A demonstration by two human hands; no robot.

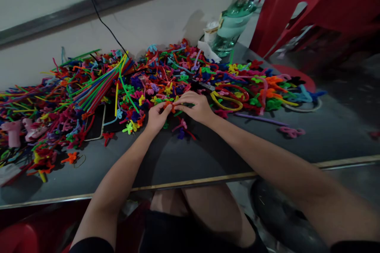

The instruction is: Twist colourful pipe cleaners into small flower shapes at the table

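An orange pipe-cleaner piece (169,104) is pinched between my two hands, just above the dark table. My left hand (157,118) closes on it from the left with thumb and finger. From the right, my right hand (196,106) grips its other side with the fingertips. Part of the piece is hidden by my fingers, so its full shape cannot be made out. Behind both hands lies a big heap of bent pipe cleaners (148,83) in many colours. Below them rests a small pink, blue and red piece (182,127).
A bundle of straight pipe cleaners (102,87) and a phone (96,123) lie left. Scissors (204,84) sit in the heap. Back right stand a green bottle (234,27) and a white cup (210,33). Red chairs (280,12) are beyond; the table's front edge (196,181) is near my legs.
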